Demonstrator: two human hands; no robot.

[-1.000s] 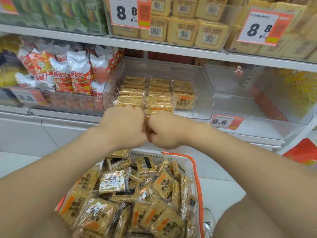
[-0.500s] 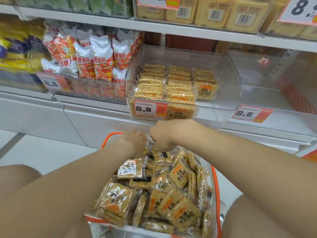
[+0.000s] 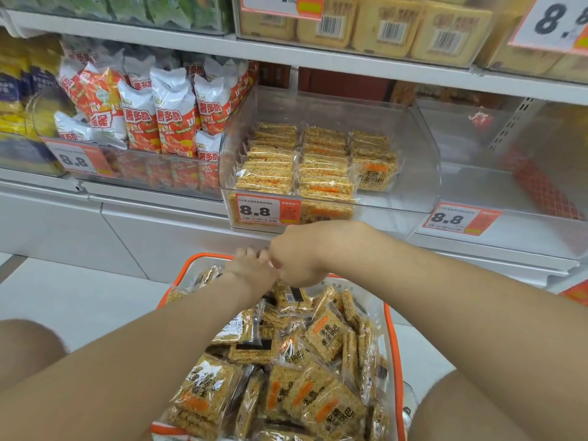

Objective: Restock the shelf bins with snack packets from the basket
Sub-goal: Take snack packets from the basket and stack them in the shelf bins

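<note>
step: pick-up. I read both hands as gathering stock at the far end of the basket, nothing on its way to the shelf yet.
left hand: left hand (image 3: 254, 267) is low over the far rim area and touches the right hand.
right hand: right hand (image 3: 302, 253) has its back to the camera, just below the bin's front.
fingers: fingers (image 3: 251, 253) are curled on both hands with the tips hidden. I cannot tell if they clamp a packet or nothing.
basket: white plastic basket with orange rim (image 3: 394, 329) sits on the floor between my knees, heaped.
task thing: clear-wrapped golden rice-cracker packets with orange stripe (image 3: 321, 399) are mostly loose in the basket, lying at all angles.
target: clear plastic shelf bin (image 3: 413, 144) is on the low shelf above the hands, with an orange-and-white 8.8 price tag (image 3: 267, 211) on its front.
bin fill: three rows of the same crackers (image 3: 286, 167) stand on edge. The left two look full and the right row is short, with bare floor beside it.
progress: my guess is early to middle, since plenty is left in the basket.
next move: lift a small stack, clear the bin's front lip, and set it on edge in the right row, matching the other rows.
risk: slippery wrappers, so a loose stack may fan out or tip flat.
</note>
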